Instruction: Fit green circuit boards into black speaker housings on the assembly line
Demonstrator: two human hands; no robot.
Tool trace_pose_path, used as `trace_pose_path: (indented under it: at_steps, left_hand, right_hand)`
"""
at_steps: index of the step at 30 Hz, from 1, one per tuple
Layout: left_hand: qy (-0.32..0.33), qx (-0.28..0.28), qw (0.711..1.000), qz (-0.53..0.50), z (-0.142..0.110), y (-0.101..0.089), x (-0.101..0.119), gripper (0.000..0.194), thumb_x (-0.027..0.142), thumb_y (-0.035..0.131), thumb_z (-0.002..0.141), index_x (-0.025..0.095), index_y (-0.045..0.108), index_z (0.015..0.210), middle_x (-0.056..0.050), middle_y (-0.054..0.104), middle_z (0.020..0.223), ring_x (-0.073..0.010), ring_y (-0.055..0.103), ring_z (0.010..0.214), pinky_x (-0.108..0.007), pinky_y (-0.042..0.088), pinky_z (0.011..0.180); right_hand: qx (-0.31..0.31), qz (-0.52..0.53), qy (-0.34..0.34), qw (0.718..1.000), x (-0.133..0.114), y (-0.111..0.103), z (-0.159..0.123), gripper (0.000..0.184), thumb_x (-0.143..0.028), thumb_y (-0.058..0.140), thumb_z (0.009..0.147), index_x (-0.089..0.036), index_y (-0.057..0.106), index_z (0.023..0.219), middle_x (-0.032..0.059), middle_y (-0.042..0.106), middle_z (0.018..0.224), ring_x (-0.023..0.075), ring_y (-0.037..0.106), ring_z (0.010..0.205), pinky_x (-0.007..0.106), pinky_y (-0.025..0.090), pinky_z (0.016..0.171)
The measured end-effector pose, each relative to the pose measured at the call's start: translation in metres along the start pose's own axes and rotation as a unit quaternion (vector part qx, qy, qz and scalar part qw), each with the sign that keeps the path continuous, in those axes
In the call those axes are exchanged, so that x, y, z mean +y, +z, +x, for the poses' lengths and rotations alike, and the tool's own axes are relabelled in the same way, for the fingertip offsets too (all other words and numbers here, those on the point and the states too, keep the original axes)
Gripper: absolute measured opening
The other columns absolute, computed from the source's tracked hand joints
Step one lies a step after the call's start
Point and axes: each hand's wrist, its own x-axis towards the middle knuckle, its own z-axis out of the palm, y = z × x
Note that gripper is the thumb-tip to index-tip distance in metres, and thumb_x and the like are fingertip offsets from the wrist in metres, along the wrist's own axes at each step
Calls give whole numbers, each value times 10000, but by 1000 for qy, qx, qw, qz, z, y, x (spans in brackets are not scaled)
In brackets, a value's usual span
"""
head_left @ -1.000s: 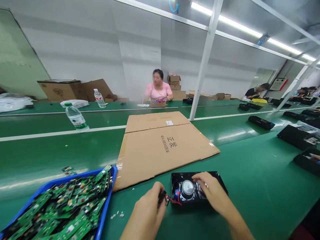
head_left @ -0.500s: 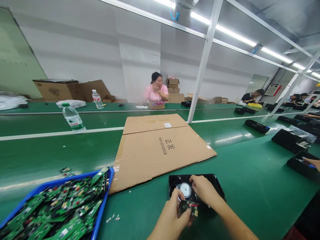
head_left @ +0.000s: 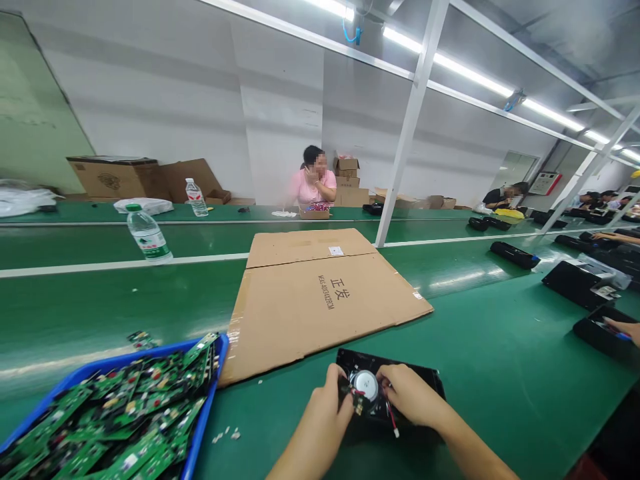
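Note:
A black plastic housing [head_left: 420,380] lies in front of me on the green bench, with a round silver-white speaker [head_left: 366,385] in it. My left hand [head_left: 327,403] is closed on a small circuit board [head_left: 358,402] at the housing's left side, beside the speaker. To the speaker's right, my right hand [head_left: 407,393] has its fingers bent and closed on a thin cable [head_left: 392,417]. Red wire shows in that cable, and its white plug hangs below the fingers. Part of the housing is hidden behind my hands.
A blue tray [head_left: 205,413] heaped with green circuit boards stands at the left. A flattened cardboard sheet [head_left: 320,300] lies beyond the housing. Water bottles [head_left: 149,235] stand farther back. Black housings [head_left: 573,283] and a co-worker's hand [head_left: 625,328] are at the right.
My left hand has moved left and up with the circuit board, uncovering more beside the speaker. A cable with a white plug now hangs from my right hand. The housing has turned slightly.

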Motion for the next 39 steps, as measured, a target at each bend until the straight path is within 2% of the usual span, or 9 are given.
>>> trace_pose_path:
  at_steps: [5,12,17,20,22,26,30,33,39]
  left_hand:
    - [-3,-49,999,-10,0,-25,8,138,124,446,887,254,427,927,58,544,707,-180,556,725,-240,343,642]
    - [6,-67,998,-17,-5,-22,8,277,223,454,891,211,532,1157,6,579,810,-204,561,770,-289,411,712]
    - [-21,-74,989,-124,-7,-18,15,226,271,491,831,206,554,1039,21,531,773,-179,577,687,-282,501,641]
    - [-33,-66,979,-190,-6,-12,15,301,370,542,777,213,529,1034,-1,576,817,-204,645,738,-316,562,657]
    - [-38,-51,973,-220,-5,-6,13,392,457,560,735,215,522,1042,-22,617,847,-231,695,771,-355,589,713]
    - [-29,-16,969,-243,-1,2,9,532,567,542,689,195,558,1068,-77,659,914,-278,734,831,-430,611,826]
    - [-32,-3,971,-238,0,6,7,573,598,527,693,188,578,1091,-106,678,932,-301,736,863,-453,622,826]
    - [-29,8,977,-212,0,9,5,563,593,512,715,185,589,1095,-103,678,891,-285,717,805,-451,628,789]
    - [-9,34,980,-197,2,11,1,510,556,492,760,181,594,1090,-96,699,853,-259,686,734,-446,627,758]
  right_hand:
    - [-13,44,6,999,3,5,-8,296,47,591,754,-178,693,918,-18,723,855,137,666,800,176,423,671]
    - [79,34,76,993,-1,25,2,294,8,476,825,-120,666,1010,132,702,902,231,660,824,263,428,693]
    - [31,155,-40,987,18,3,-20,310,-69,442,837,-207,680,980,-19,640,748,138,571,664,204,403,605]
    - [-38,194,-126,972,23,-10,-36,442,-72,487,706,-252,763,1002,1,653,836,155,569,716,249,424,672]
    - [-54,190,-119,973,20,-13,-42,384,-101,527,672,-242,790,914,34,651,921,182,595,817,281,443,758]
    - [28,259,-60,964,8,-4,-39,219,-231,529,784,-192,744,791,64,640,980,212,614,912,304,462,832]
    - [91,351,1,932,-1,14,-30,242,-373,547,817,-166,670,833,19,594,725,171,551,649,275,428,638]
    - [121,355,5,927,-8,27,-28,264,-433,516,862,-186,602,823,-19,523,632,156,518,605,252,410,606]
    - [142,261,-66,952,-16,35,-36,219,-201,391,879,-212,604,930,38,639,931,182,589,814,306,465,762]
